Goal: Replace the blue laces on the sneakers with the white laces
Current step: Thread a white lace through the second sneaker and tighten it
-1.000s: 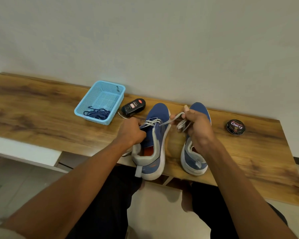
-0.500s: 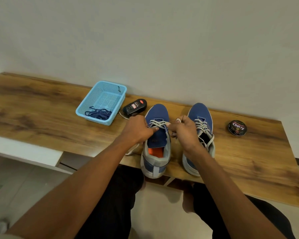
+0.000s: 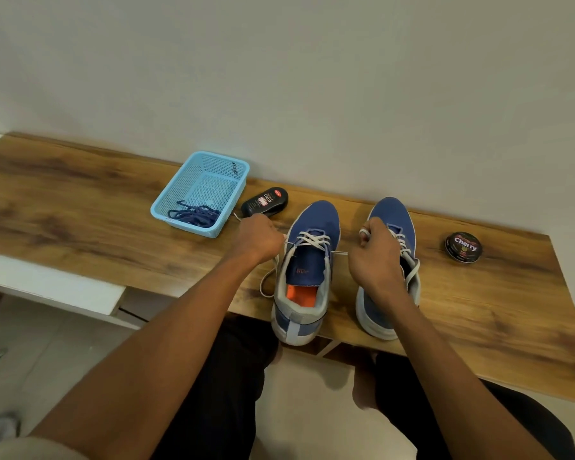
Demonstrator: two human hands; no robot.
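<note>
Two blue sneakers stand side by side on the wooden bench [image 3: 80, 207], toes toward the wall. The left sneaker [image 3: 307, 270] carries a white lace [image 3: 312, 239] crossed through its eyelets. My left hand [image 3: 258, 239] grips one end of that lace just left of the shoe, and a loop of it hangs down by the heel. My right hand [image 3: 377, 257] grips the other end, pulled taut to the right, and covers part of the right sneaker [image 3: 390, 227], which also shows white lacing. The blue laces [image 3: 195, 215] lie bunched in a light blue basket [image 3: 236, 167].
A black shoe polish bottle [image 3: 264, 202] lies between the basket and the left sneaker. A round polish tin [image 3: 463, 247] sits right of the shoes. The wall runs close behind the bench. My knees are under the bench's front edge.
The left sneaker went from tilted to flat on the bench. Both hands came together over its laces, then moved apart, drawing the white lace ends out to either side.
</note>
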